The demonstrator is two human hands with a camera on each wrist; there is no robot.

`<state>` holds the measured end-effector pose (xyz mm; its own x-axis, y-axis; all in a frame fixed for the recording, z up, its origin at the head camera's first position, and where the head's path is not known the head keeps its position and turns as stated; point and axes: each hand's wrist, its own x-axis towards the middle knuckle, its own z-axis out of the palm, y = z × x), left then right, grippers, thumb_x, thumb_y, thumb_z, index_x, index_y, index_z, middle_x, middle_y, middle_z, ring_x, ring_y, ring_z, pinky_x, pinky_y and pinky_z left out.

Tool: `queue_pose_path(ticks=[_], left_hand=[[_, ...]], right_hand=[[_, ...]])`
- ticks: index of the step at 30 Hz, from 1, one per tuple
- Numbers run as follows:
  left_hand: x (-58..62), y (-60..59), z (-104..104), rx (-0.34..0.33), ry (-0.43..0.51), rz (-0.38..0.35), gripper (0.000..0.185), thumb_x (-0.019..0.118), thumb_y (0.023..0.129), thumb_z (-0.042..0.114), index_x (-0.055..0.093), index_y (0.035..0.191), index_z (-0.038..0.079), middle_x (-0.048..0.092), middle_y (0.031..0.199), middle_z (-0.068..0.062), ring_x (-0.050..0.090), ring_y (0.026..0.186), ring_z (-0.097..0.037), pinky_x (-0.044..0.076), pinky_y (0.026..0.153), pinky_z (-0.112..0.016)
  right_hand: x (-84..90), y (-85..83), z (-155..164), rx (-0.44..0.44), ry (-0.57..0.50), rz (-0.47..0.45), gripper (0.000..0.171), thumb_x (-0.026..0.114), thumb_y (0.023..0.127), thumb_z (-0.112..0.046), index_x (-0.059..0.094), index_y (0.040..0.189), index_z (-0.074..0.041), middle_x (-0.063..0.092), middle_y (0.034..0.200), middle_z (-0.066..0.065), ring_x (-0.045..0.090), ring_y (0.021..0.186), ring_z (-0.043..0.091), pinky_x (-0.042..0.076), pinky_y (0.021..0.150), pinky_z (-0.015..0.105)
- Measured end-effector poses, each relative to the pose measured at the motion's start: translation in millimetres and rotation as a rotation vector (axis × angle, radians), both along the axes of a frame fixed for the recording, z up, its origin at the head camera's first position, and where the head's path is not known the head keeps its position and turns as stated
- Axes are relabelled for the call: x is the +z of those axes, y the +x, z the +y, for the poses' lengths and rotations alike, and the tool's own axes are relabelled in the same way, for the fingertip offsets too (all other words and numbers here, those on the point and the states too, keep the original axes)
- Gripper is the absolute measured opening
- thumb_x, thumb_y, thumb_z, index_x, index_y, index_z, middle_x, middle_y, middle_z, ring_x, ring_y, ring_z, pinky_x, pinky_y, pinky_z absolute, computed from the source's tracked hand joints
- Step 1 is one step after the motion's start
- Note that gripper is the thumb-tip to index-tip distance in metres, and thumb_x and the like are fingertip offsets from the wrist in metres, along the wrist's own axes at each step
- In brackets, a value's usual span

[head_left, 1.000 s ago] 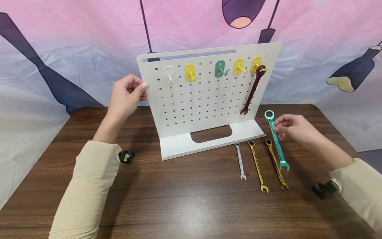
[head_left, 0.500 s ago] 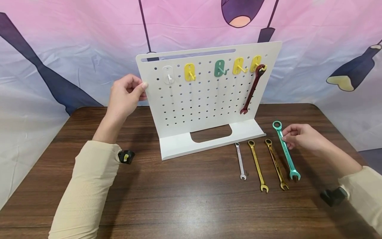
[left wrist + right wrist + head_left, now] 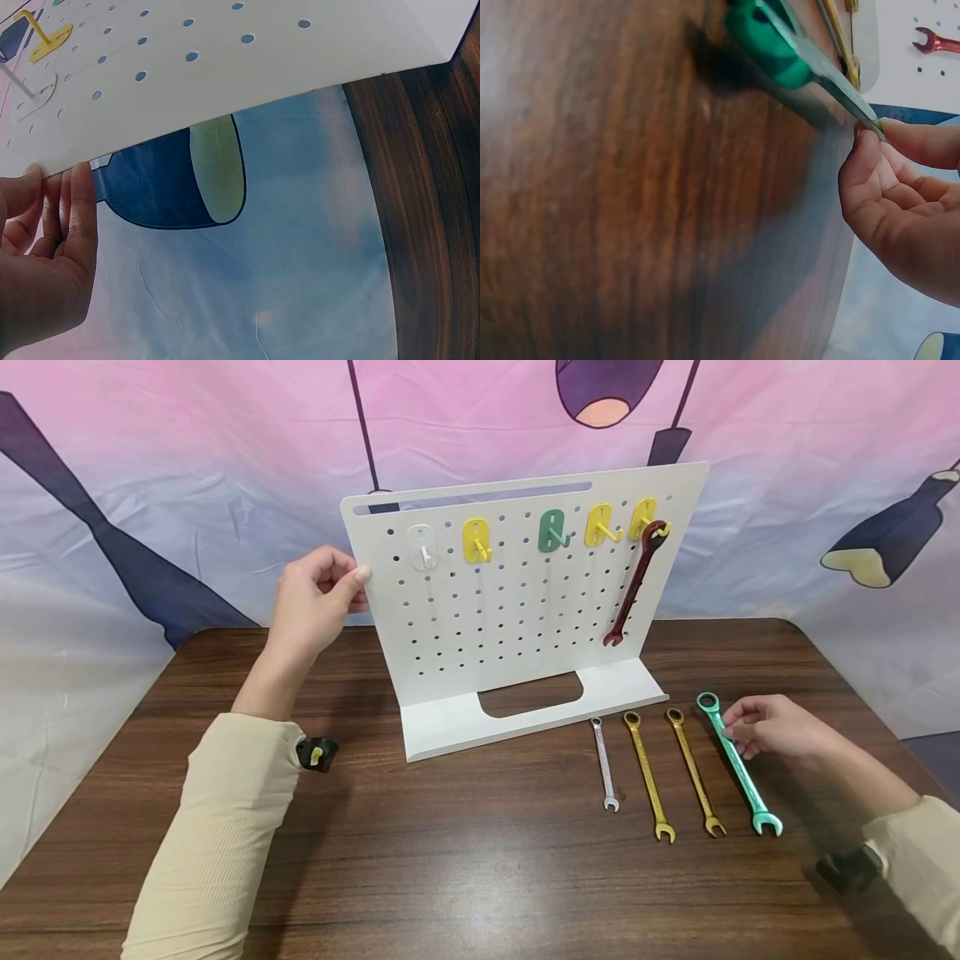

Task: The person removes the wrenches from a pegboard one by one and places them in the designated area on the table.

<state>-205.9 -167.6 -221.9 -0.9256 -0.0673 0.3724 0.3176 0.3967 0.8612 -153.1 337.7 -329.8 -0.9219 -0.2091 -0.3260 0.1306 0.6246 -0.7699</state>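
My left hand (image 3: pixel 311 597) pinches the left edge of a white pegboard (image 3: pixel 517 602) between thumb and fingers; the left wrist view shows the same grip at the board's edge. With thumb and fingers my right hand (image 3: pixel 776 731) pinches a green wrench (image 3: pixel 738 766) by its shaft, near the ring end. In the right wrist view the green wrench (image 3: pixel 769 37) casts a shadow on the wood, its near end apparently just above the table. From the rightmost yellow hook (image 3: pixel 642 518) on the board hangs a dark red wrench (image 3: pixel 636 583).
A silver wrench (image 3: pixel 604 765) and two gold wrenches, one in the middle (image 3: pixel 648 777) and one farther right (image 3: pixel 696 772), lie in a row on the brown table (image 3: pixel 450 860). Other hooks on the board are clear (image 3: pixel 423 548), yellow (image 3: pixel 477 541) and green (image 3: pixel 552 532). A printed cloth hangs behind.
My right hand has moved right and toward me with the green wrench, away from the board and past the right gold wrench. The left hand keeps its grip on the board.
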Motion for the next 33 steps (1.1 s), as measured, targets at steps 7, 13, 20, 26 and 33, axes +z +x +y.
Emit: queue_pose_path(ticks=[7, 13, 20, 26, 33], left_hand=[[-1.5, -1.0, -0.3, 0.009, -0.031, 0.005, 0.015, 0.06, 0.089, 0.012, 0.055, 0.083, -0.001, 0.054, 0.067, -0.003, 0.058, 0.063, -0.009, 0.057, 0.064, -0.02], [-1.5, -1.5, -0.1, 0.012, -0.039, 0.001, 0.016, 0.059, 0.09, 0.013, 0.055, 0.084, -0.001, 0.054, 0.068, -0.004, 0.058, 0.064, -0.009, 0.057, 0.065, -0.021], [-1.1, -1.1, 0.0, 0.014, -0.042, -0.003, 0.016, 0.059, 0.09, 0.014, 0.055, 0.084, -0.001, 0.054, 0.069, -0.004, 0.059, 0.064, -0.009, 0.057, 0.065, -0.02], [-0.6, -0.2, -0.3, 0.015, -0.046, -0.013, 0.017, 0.059, 0.09, 0.015, 0.056, 0.085, -0.001, 0.054, 0.07, -0.004, 0.059, 0.065, -0.009, 0.057, 0.066, -0.02], [-0.8, -0.1, 0.0, 0.023, -0.057, -0.008, 0.017, 0.059, 0.09, 0.015, 0.056, 0.086, -0.001, 0.054, 0.07, -0.004, 0.059, 0.065, -0.01, 0.057, 0.066, -0.02]], right_hand=[[-5.7, 3.1, 6.8, 0.0, 0.012, -0.019, 0.021, 0.049, 0.09, -0.001, 0.046, 0.103, 0.016, 0.053, 0.077, 0.011, 0.054, 0.066, 0.019, 0.055, 0.058, 0.033], [-9.1, 4.4, 10.2, -0.006, 0.024, -0.024, 0.02, 0.05, 0.09, -0.001, 0.047, 0.102, 0.015, 0.054, 0.077, 0.01, 0.055, 0.065, 0.019, 0.055, 0.058, 0.033], [-8.9, 3.7, 10.0, -0.011, 0.05, -0.027, 0.019, 0.051, 0.09, -0.002, 0.049, 0.1, 0.015, 0.054, 0.075, 0.008, 0.056, 0.064, 0.018, 0.055, 0.056, 0.033], [-8.3, 3.6, 8.7, -0.006, 0.061, -0.023, 0.018, 0.05, 0.091, -0.001, 0.049, 0.099, 0.015, 0.055, 0.076, 0.008, 0.056, 0.063, 0.018, 0.055, 0.056, 0.033], [-8.2, 4.4, 8.6, -0.01, 0.073, -0.019, 0.016, 0.048, 0.089, 0.002, 0.05, 0.098, 0.014, 0.057, 0.078, 0.008, 0.055, 0.063, 0.018, 0.055, 0.054, 0.033]])
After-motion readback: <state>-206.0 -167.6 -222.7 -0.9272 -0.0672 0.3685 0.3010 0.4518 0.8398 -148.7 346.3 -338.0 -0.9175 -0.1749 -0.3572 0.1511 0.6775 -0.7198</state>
